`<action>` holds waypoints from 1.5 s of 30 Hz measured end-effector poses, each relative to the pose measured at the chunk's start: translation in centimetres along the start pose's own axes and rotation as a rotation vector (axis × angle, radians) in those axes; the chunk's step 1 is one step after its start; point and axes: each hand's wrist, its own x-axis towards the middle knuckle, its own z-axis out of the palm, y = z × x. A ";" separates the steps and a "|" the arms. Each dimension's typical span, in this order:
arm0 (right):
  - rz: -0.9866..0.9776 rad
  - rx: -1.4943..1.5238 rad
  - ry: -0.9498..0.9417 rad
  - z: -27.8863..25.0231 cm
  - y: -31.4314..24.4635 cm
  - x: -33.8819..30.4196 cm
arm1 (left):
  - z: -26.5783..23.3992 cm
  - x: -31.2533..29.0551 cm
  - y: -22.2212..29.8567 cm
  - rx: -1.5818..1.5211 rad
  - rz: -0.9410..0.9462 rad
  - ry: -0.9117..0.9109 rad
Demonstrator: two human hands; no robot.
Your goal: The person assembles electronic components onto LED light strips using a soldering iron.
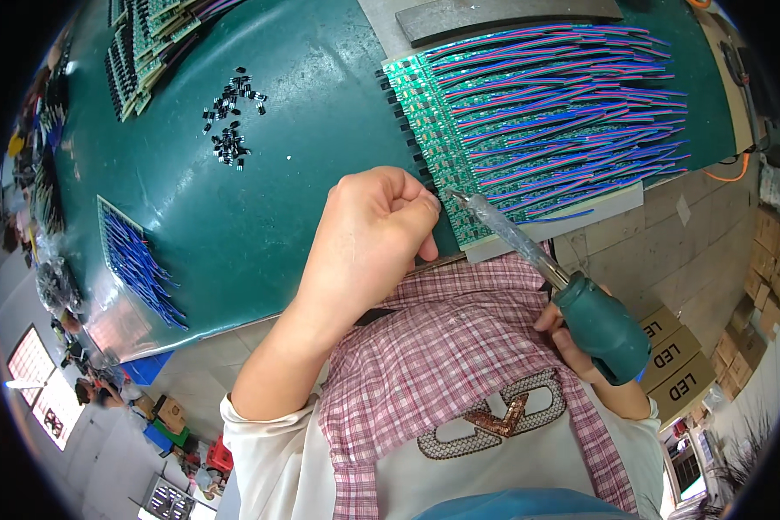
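Observation:
A green circuit board panel [425, 104] lies at the right of the table, with rows of black, blue and red wires [563, 113] running off to its right. Small black parts line its left edge. My left hand [368, 221] is closed in a pinch at the panel's lower left edge; whatever its fingertips hold is hidden. My right hand [572, 351] grips a soldering iron [602, 329] by its green handle. The iron's metal tip points up and left, at the panel's lower part beside my left fingertips; I cannot tell whether it touches.
Loose black components [230, 147] lie scattered on the green tabletop [312, 95]. Stacked boards [147, 52] stand at the far left, and a wired board [134, 260] lies near the left edge. A dark bar [511, 17] sits behind the panel. Cardboard boxes [680, 373] stand at the lower right.

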 end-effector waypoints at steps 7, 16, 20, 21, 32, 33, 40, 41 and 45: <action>-0.108 -0.090 -0.103 -0.4 0.9 -0.4 | -0.3 0.6 0.3 0.067 -0.026 -0.029; -0.061 -0.112 -0.041 -0.1 1.7 -0.5 | -0.4 0.7 0.4 0.072 -0.034 -0.032; -0.170 -0.240 0.069 0.3 2.1 -0.4 | -0.3 0.7 0.4 0.080 -0.032 -0.025; -0.174 -0.249 0.073 0.3 2.1 -0.4 | -0.3 0.7 0.4 0.077 -0.029 -0.021; -0.162 -0.138 0.083 0.6 2.7 -0.2 | -0.2 0.6 0.5 0.074 -0.030 -0.015; -0.172 -0.110 0.092 0.6 2.8 -0.2 | -0.2 0.6 0.5 0.075 -0.030 -0.012; -0.164 -0.172 0.087 0.3 2.5 -0.6 | -0.3 0.7 0.5 0.086 -0.029 -0.012; -0.161 -0.208 0.072 0.2 2.3 -0.6 | -0.3 0.7 0.4 0.080 -0.028 -0.013; -0.092 -0.201 0.043 -0.1 1.1 -0.3 | -0.3 0.7 0.4 0.078 -0.028 -0.018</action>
